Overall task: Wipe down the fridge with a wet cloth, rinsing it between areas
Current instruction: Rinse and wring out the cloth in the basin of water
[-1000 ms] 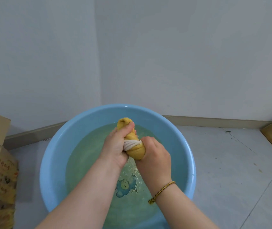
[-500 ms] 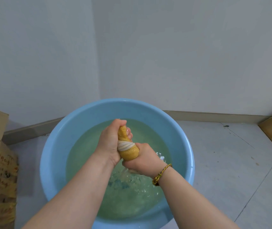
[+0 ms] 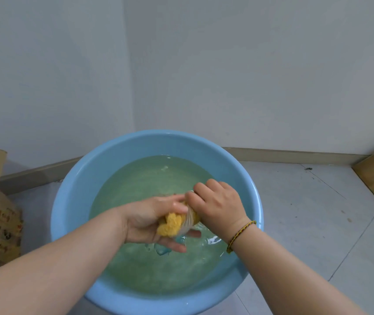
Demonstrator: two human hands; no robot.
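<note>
Cloth (image 3: 173,225) is lying twisted between the left grip (image 3: 152,220) and the right grip (image 3: 218,205), its long axis running roughly left to right, just above the water (image 3: 149,183) in the basin (image 3: 72,201). We are cupping its yellow end in the left grip, thumb pressing on top, and clenching the right grip round the other end. We are judging it mid-wring.

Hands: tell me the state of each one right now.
Left hand: closed on the yellow cloth, thumb over it, fingers beneath.
Right hand: closed, fingers curled round the cloth's twisted end.
</note>
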